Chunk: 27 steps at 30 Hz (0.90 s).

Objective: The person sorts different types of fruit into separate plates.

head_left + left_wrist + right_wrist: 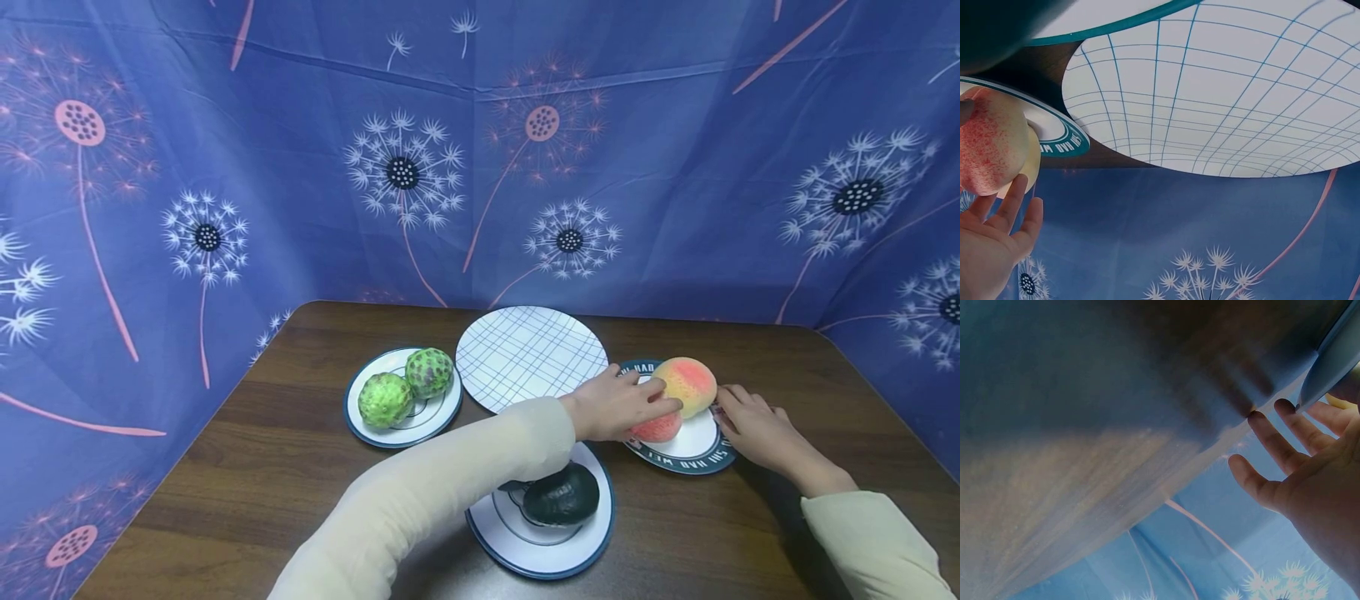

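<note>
My left hand [618, 404] grips a pink-red peach [658, 427], thumb on one side and fingers on the other, as the left wrist view also shows. The peach [991, 140] is over a white plate with a dark green lettered rim [693, 463]. Right beside it on that plate sits a larger yellow-and-pink peach [686, 385]. My right hand [761, 429] is at the plate's right rim, its fingers loosely extended. In the right wrist view, fingertips of the right hand [1310, 459] are right at the plate's edge [1335, 362].
A round white plate with blue grid lines [528, 354] lies at the back middle. Two green bumpy custard apples [385, 400] sit on a blue-rimmed plate [367, 432] at left. In front, a dark avocado [562, 496] lies on another plate [536, 560], partly hidden by my left sleeve.
</note>
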Motion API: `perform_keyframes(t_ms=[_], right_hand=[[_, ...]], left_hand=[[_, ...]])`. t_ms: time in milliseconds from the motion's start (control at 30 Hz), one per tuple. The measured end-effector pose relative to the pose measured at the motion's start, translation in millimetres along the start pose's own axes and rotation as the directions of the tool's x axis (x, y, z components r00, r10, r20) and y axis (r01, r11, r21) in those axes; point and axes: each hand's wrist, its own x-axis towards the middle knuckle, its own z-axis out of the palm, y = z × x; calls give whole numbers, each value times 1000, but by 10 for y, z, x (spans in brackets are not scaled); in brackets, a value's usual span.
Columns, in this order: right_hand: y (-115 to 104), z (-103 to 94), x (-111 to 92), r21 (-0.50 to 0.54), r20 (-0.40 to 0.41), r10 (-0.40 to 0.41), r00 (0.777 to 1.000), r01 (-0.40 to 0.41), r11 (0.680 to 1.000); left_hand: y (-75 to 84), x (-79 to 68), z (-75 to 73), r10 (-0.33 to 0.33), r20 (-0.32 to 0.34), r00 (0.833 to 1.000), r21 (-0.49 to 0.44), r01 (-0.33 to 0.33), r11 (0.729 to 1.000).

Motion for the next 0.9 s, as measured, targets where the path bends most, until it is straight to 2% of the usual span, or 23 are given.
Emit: perform_keyframes(t_ms=[200, 367, 567, 900], right_hand=[[4, 11, 4, -1, -1, 0, 1000, 0, 1000], [14, 9, 3, 1, 6, 0, 1000, 0, 1000], [16, -11, -6, 10, 13, 6, 1000, -6, 1000], [28, -8, -11, 19, 33, 26, 999, -27, 999]], left_hand=[[5, 2, 12, -18, 13, 1000, -5, 18, 1000], [-11, -25, 0, -27, -3, 1000, 36, 27, 999], [-64, -110, 7, -45, -49, 998, 61, 48, 997], [-148, -287, 6, -91, -86, 992, 86, 99, 991]])
